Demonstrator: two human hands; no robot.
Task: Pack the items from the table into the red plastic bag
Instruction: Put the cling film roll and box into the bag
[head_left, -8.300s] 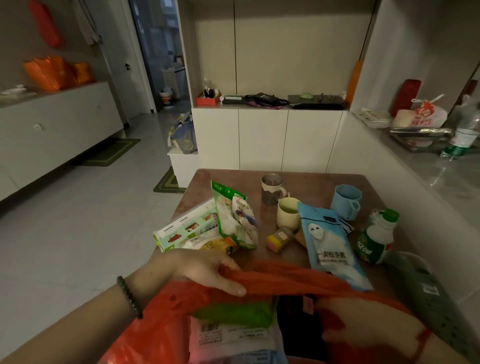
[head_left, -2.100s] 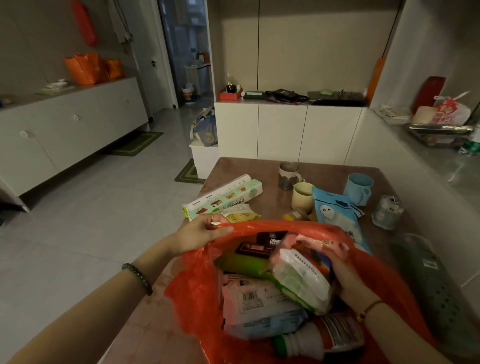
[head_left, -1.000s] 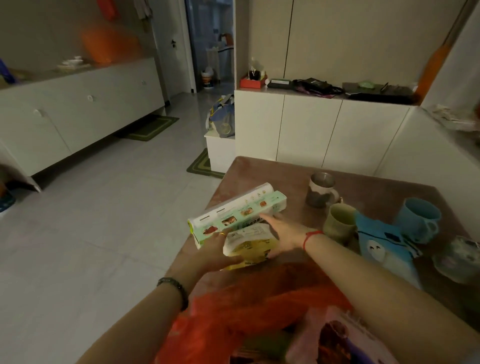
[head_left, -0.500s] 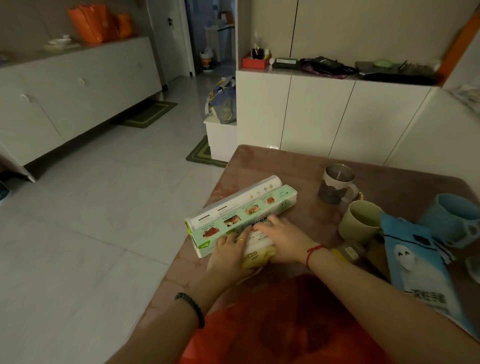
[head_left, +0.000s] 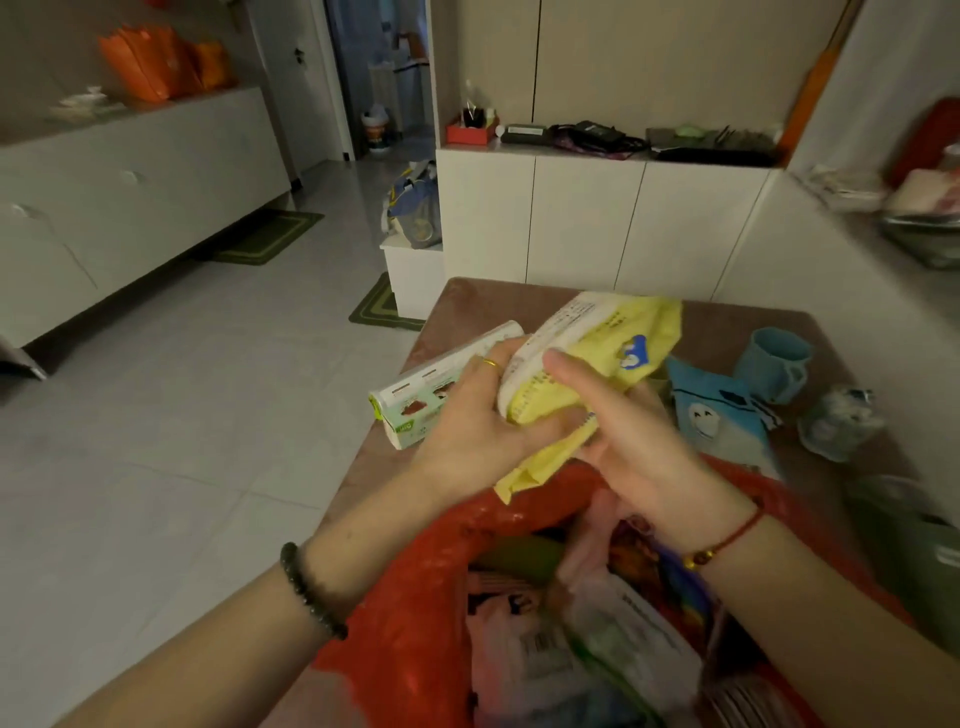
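Observation:
Both hands hold a yellow packet (head_left: 597, 353) in the air above the open mouth of the red plastic bag (head_left: 415, 597). My left hand (head_left: 478, 421) grips the packet's left side and my right hand (head_left: 634, 441) grips its lower right. The bag sits at the table's near edge and holds several packets. Behind my left hand, a long green and white box (head_left: 415, 400) lies on the brown table (head_left: 519, 301). A blue pouch with a face print (head_left: 717, 415) lies to the right.
A blue mug (head_left: 774, 364) and a crumpled clear wrapper (head_left: 836, 426) sit at the table's right. A green perforated thing (head_left: 924, 561) lies at the near right edge. White cabinets (head_left: 597, 218) stand behind the table; tiled floor lies to the left.
Both hands have lifted the yellow packet off the table and brought it back over the red bag. The view tilted back down towards the bag.

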